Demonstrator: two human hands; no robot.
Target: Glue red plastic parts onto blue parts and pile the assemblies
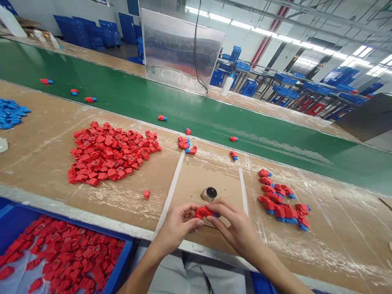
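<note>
Between my two hands, over the front of the bench, is a small red plastic piece (203,212); a bit of blue shows at its right end. My left hand (181,220) pinches the red side with thumb and fingers. From the right, my right hand (232,222) closes on the other end, its fingertips covering most of the blue. Just beyond the hands stands a small round pot (210,193) with a black top, on a cardboard sheet (196,173). One loose red block (146,194) lies to the left.
A big pile of red blocks (110,151) lies left, blue pieces (12,113) farther left. Red-and-blue assemblies (280,200) sit right. Behind runs a green conveyor belt (122,92) carrying several assemblies. A blue bin (124,261) of red blocks is at lower left.
</note>
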